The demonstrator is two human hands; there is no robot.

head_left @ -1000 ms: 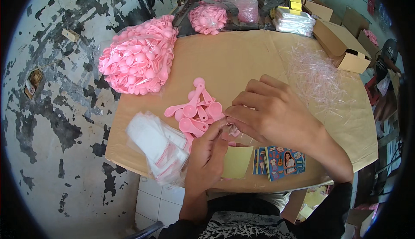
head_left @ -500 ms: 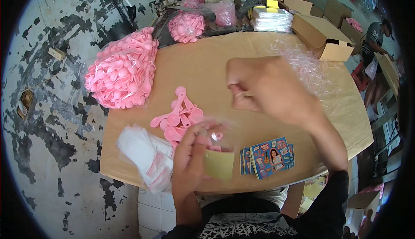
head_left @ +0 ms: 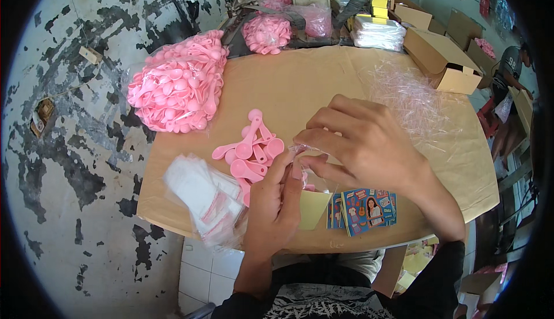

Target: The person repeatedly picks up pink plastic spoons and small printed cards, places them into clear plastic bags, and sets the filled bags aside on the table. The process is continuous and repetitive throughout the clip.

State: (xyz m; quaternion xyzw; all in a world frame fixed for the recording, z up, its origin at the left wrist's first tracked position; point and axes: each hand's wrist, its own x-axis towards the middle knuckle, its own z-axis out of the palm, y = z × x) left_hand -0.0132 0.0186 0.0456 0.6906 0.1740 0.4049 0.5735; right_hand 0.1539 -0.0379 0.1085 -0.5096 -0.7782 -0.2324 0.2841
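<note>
A clear packet (head_left: 319, 182), yellow card (head_left: 312, 209) at its lower end, runs lengthwise from both hands' fingertips toward the table's (head_left: 288, 88) near edge. The left hand (head_left: 272, 203), nearer, pinches its top, thumb to forefinger; the right hand (head_left: 366, 146) meets that edge, thumb and forefinger slightly parted, its grip unclear. Pink spoons (head_left: 246, 149) lie beyond, blue cards (head_left: 360, 210) rightward.

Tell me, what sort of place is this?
It looks like a small packing workshop: a bulging clear bag of pink plastic spoons, a pile of flat, whitish clear plastic bags, and a brown cardboard box.
</note>
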